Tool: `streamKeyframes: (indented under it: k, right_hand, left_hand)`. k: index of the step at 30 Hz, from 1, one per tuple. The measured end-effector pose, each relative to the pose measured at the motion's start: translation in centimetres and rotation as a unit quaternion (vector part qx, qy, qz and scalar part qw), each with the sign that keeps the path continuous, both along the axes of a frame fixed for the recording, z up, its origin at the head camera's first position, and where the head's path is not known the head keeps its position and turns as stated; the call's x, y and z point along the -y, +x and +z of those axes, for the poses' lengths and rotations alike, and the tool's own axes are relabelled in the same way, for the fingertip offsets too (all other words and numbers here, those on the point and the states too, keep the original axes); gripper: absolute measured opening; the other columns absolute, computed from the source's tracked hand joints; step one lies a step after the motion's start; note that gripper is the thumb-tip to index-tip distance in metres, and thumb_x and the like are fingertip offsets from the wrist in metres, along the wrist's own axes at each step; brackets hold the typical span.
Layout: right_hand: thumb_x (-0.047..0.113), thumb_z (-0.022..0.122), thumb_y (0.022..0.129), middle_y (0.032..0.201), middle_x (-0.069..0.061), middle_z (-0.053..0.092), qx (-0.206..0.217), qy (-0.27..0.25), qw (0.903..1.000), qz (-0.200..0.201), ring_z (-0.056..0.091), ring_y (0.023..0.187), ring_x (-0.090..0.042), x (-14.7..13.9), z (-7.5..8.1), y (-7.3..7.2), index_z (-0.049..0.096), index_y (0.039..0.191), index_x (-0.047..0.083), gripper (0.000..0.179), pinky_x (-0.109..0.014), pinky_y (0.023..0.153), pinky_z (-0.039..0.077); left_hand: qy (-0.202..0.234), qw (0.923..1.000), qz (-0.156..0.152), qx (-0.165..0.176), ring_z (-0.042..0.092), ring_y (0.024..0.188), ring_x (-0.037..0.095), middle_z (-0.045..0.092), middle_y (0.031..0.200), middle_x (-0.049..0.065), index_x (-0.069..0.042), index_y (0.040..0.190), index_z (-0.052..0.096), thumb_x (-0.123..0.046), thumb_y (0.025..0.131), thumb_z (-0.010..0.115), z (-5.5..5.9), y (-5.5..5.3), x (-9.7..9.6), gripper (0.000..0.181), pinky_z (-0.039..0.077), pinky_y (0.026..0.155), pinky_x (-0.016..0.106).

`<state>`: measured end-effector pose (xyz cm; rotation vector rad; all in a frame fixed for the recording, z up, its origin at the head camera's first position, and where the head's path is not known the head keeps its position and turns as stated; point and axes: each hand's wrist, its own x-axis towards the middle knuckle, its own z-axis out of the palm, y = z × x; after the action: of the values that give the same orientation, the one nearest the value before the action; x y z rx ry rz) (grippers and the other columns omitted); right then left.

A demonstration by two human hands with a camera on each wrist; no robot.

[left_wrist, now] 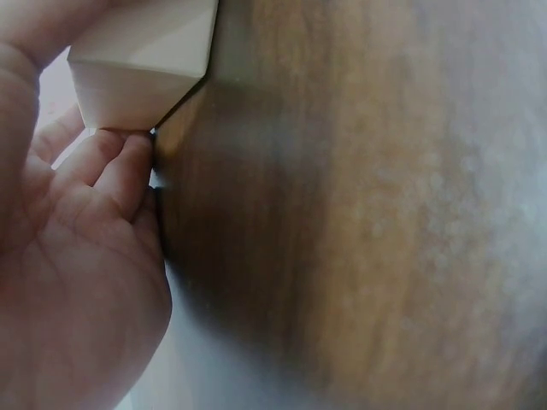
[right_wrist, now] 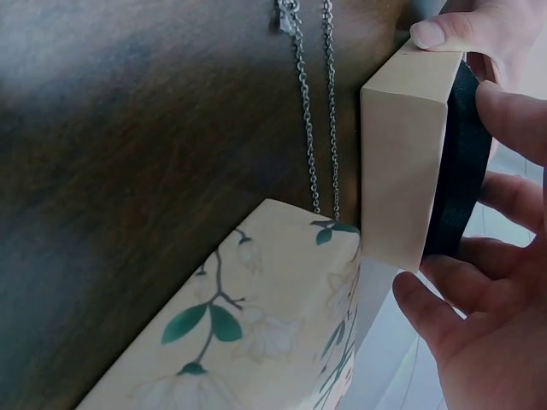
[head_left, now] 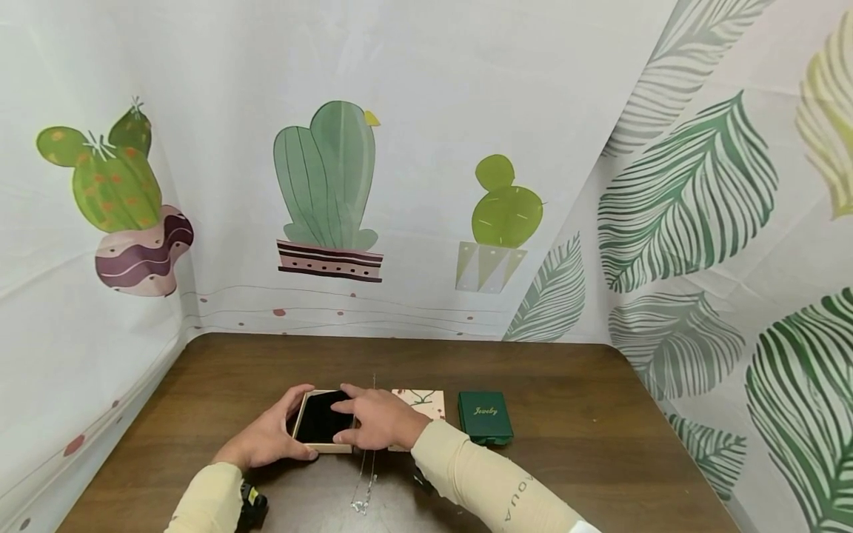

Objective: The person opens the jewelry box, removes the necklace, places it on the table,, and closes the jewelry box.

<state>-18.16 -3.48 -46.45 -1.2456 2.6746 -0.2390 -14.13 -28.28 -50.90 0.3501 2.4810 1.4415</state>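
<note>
A small cream jewelry box stands open on the table, with a black padded insert at its mouth. My left hand grips the box, thumb at the near left corner and fingers around the far side. Over the right part of the insert is my right hand, its spread fingers touching the black surface and the rim. In the right wrist view the insert sticks out past the box edge. A silver chain necklace lies beside the box, partly under my right hand.
To the right is a cream lid with a floral print, partly covered by my right hand. Farther right sits a dark green box lettered "Jewelry". A cactus-printed cloth hangs behind the brown table.
</note>
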Motion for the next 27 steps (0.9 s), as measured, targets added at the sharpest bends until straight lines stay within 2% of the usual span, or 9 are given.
streamKeyframes:
  k: [10,19,27]
  right_hand:
    - [0.049,0.067,0.099,0.166,-0.009,0.043,-0.025,0.002,0.9995,0.018,0.063,0.133,-0.023,0.04,-0.15,0.11,0.064,0.143,0.033,0.047,-0.033,0.105,0.054]
    - [0.049,0.068,0.098,0.166,-0.006,0.043,-0.044,0.027,0.9985,0.019,0.068,0.126,-0.022,0.28,-0.04,0.31,0.066,0.140,0.038,0.044,-0.031,0.100,0.056]
    - [0.048,0.069,0.098,0.166,-0.005,0.043,-0.047,0.032,0.9983,0.014,0.066,0.130,-0.022,0.32,-0.08,0.48,0.066,0.140,0.038,0.043,-0.031,0.102,0.055]
  left_hand:
    - [-0.005,1.0000,0.005,0.007,0.053,0.126,0.032,0.042,0.159,0.027,-0.006,0.158,0.025,-0.016,0.071,0.095,-0.16,0.02,0.07,0.113,0.050,0.085,0.020]
    - [-0.005,0.9999,0.006,0.008,0.053,0.124,0.031,0.041,0.159,0.027,-0.007,0.159,0.024,-0.017,0.071,0.095,0.03,0.02,0.00,0.113,0.051,0.084,0.021]
    - [-0.003,0.9999,0.004,0.010,0.054,0.121,0.029,0.041,0.159,0.028,-0.006,0.159,0.024,-0.016,0.072,0.095,0.15,0.11,-0.07,0.113,0.051,0.084,0.022]
